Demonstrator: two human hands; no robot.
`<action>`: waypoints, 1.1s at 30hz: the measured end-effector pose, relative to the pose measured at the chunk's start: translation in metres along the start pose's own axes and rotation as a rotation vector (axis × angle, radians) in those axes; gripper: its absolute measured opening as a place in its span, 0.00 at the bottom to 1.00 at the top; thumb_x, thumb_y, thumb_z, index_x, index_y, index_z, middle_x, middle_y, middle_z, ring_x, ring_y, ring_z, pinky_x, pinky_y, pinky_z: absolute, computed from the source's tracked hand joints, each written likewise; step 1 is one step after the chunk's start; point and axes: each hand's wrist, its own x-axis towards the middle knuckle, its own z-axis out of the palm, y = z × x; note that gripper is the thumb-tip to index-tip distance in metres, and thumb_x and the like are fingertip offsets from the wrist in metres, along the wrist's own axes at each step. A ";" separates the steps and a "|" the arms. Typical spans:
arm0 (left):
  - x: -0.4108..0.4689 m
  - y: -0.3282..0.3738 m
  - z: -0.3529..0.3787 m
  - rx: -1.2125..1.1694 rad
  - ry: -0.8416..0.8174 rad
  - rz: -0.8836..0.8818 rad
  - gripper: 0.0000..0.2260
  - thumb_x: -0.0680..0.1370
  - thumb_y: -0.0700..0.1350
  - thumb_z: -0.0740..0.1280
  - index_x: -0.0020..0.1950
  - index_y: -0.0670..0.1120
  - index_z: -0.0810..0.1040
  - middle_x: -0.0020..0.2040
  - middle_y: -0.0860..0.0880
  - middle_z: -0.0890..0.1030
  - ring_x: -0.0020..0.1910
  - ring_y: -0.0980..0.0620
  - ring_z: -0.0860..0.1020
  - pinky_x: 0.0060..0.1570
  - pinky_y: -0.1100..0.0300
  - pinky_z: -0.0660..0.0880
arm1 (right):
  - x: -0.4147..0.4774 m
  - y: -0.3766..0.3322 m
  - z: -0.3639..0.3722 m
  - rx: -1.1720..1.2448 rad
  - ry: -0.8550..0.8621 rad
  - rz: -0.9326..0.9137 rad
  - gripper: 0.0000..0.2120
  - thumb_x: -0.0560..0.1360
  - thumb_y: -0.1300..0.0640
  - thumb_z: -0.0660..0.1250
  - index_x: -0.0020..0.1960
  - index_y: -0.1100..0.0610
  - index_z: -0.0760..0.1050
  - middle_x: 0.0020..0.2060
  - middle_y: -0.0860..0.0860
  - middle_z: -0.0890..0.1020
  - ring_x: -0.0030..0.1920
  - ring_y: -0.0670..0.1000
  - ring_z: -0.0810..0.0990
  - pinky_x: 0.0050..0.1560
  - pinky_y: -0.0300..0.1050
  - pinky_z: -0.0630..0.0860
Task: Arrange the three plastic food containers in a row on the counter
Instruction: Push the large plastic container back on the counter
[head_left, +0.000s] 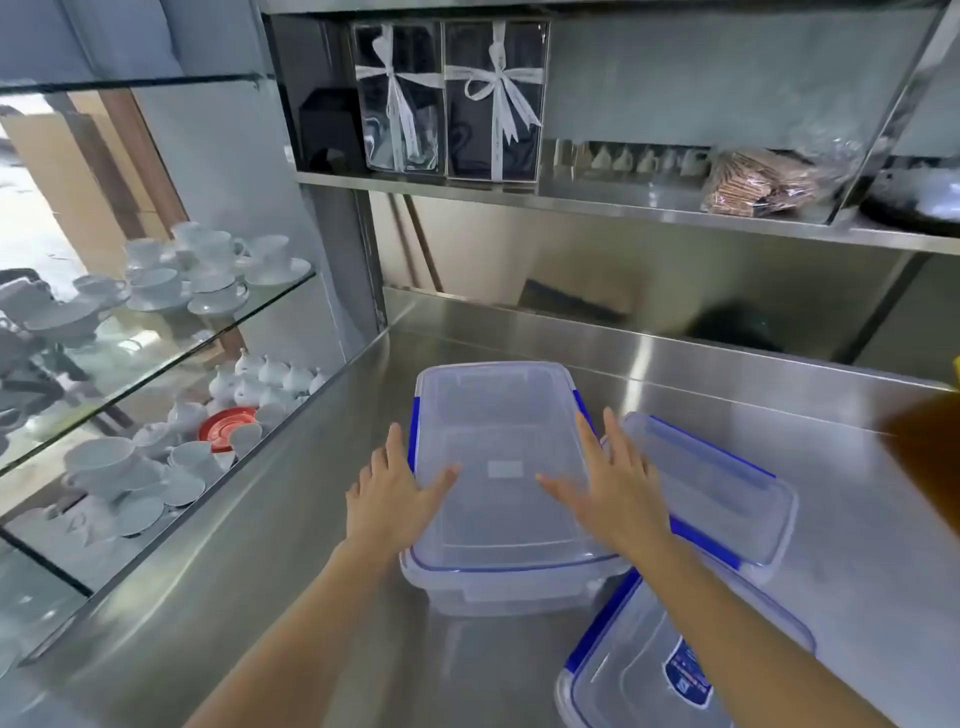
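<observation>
From the head camera, the steel table carries three clear containers with blue clips. The largest container sits mid-table, long side running toward the back wall. The left hand and right hand flank it, fingers spread flat, thumbs on the lid, gripping nothing. The second container lies just beside its right side; the third container sits at the near edge.

Left hand and right hand lie flat, fingers spread, on large container.
</observation>
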 end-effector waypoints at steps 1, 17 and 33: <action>0.002 -0.001 0.000 -0.103 -0.037 -0.049 0.34 0.70 0.67 0.61 0.63 0.43 0.57 0.64 0.42 0.72 0.60 0.39 0.73 0.62 0.41 0.70 | -0.001 -0.001 0.002 0.019 -0.018 0.026 0.40 0.72 0.31 0.54 0.76 0.50 0.48 0.77 0.55 0.50 0.75 0.57 0.53 0.72 0.54 0.55; 0.044 -0.018 -0.050 0.145 -0.717 0.102 0.73 0.50 0.65 0.78 0.69 0.46 0.23 0.69 0.55 0.24 0.73 0.51 0.29 0.75 0.43 0.45 | 0.010 0.016 0.019 0.379 -0.560 -0.112 0.71 0.51 0.38 0.80 0.68 0.36 0.24 0.73 0.42 0.30 0.76 0.48 0.41 0.75 0.53 0.54; 0.125 -0.036 -0.027 0.115 -0.241 0.398 0.43 0.72 0.48 0.71 0.76 0.45 0.44 0.78 0.48 0.46 0.73 0.60 0.43 0.70 0.62 0.35 | 0.091 -0.011 0.022 0.435 -0.419 -0.018 0.64 0.62 0.46 0.77 0.72 0.50 0.26 0.75 0.51 0.31 0.76 0.51 0.43 0.73 0.47 0.53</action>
